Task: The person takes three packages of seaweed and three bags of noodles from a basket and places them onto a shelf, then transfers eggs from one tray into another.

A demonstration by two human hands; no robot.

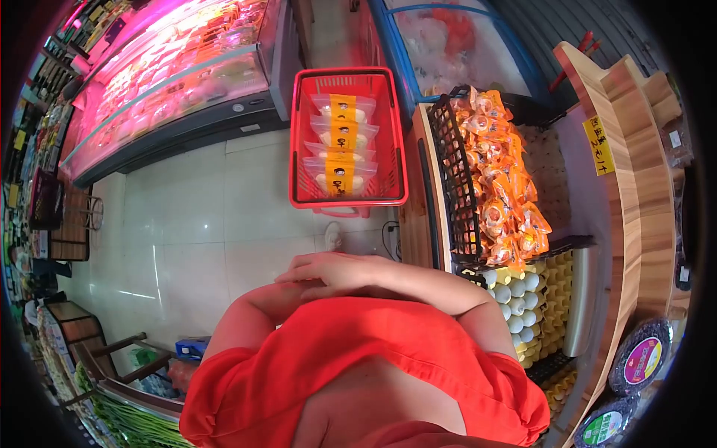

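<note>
My right hand [332, 270] rests across my left hand [299, 291] in front of my waist. The right fingers lie stretched over the left hand and hold nothing that I can see. Most of my left hand is covered, with its fingers hidden. Ahead of both hands stands a red shopping basket [402, 160] with dark handles folded along its rim. Several clear zip bags [340, 179] with yellow labels and pale contents lie in a row inside it. Neither hand touches the basket.
To the right, a black crate [457, 187] holds orange-wrapped packs [497, 179], with eggs in trays [519, 302] nearer me. Wooden shelving [627, 179] stands beyond. A pink-lit display case [179, 82] is at upper left, a blue-framed freezer [463, 52] ahead right. Tiled floor [194, 224] lies left.
</note>
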